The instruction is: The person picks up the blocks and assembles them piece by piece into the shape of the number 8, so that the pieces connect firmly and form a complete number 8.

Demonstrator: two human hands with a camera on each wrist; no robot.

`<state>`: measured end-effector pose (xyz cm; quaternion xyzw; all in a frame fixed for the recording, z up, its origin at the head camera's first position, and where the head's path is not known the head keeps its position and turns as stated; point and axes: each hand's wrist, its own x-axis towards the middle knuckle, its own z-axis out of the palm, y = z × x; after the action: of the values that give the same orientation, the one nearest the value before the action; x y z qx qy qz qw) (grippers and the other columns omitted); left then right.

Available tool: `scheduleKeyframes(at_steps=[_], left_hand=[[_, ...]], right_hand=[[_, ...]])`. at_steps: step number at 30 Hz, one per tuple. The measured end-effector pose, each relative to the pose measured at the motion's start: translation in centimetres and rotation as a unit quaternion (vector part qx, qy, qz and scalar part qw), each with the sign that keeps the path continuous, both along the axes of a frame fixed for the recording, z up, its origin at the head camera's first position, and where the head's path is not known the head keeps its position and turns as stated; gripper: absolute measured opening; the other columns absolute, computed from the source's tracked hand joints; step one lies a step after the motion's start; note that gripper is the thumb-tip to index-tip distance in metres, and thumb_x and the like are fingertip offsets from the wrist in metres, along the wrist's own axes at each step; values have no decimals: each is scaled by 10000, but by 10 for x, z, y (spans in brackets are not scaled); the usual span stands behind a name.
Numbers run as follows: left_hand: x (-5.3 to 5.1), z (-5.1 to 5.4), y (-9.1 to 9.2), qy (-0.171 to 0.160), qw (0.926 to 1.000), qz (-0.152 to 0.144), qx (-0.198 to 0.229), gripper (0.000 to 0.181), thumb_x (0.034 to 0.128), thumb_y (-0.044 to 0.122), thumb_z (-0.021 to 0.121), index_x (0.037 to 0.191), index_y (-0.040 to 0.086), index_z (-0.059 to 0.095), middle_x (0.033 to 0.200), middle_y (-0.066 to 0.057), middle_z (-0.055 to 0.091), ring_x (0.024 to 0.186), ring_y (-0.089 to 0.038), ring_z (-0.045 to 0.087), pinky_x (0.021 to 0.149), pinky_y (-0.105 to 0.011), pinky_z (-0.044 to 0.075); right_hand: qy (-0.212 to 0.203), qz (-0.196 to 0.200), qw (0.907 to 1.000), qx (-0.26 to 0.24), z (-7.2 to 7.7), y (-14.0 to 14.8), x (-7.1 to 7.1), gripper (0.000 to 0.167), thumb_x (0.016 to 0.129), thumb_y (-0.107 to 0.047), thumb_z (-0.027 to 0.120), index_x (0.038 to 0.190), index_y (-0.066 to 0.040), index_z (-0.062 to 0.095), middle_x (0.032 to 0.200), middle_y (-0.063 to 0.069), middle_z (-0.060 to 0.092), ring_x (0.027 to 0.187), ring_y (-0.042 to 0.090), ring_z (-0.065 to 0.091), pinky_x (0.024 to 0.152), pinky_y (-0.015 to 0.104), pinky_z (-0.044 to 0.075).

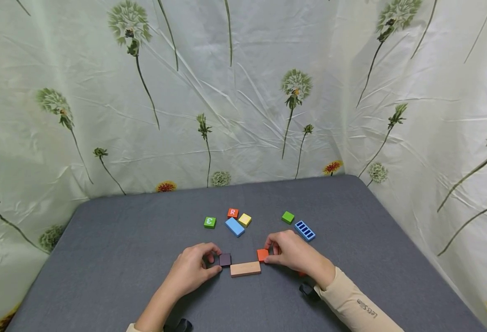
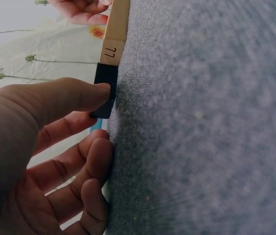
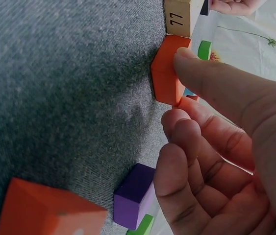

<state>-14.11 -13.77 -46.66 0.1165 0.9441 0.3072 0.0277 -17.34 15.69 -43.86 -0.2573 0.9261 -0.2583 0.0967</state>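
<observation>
A plain wooden plank lies flat on the grey cloth between my two hands. At its left end my left hand pinches a dark, near-black block between thumb and forefinger. My right hand pinches an orange block at the plank's right end. In the left wrist view the dark block meets the plank's end, which bears a printed mark. From the right wrist, the orange block appears tight against the other end.
Beyond the hands lie a green block, a red letter block, a yellow block and a blue block. Farther right are another green block and a barred blue block. Near my right wrist sit a second orange block and a purple block.
</observation>
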Motion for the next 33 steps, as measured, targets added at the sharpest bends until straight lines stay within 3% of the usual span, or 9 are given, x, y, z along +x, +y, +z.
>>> scheduleKeyframes(at_steps=[22,33], left_hand=[[3,1,-2,45,10000,-28,83,299,809,182,950,1030,245,758,855,85,647,642,-42,534,601,-270,425],[1,1,-5,-90,9996,-151,216,302,822,195,943,1055,238,755,865,79,650,649,-51,536,607,-266,432]], right_hand=[[283,220,9994,-25,-1,0,0,206,897,-170,887,997,-77,733,697,-93,557,617,-35,449,576,191,399],[78,175,9998,47,1,0,-1,214,903,-182,883,1017,-68,742,697,-87,558,614,-18,457,575,194,390]])
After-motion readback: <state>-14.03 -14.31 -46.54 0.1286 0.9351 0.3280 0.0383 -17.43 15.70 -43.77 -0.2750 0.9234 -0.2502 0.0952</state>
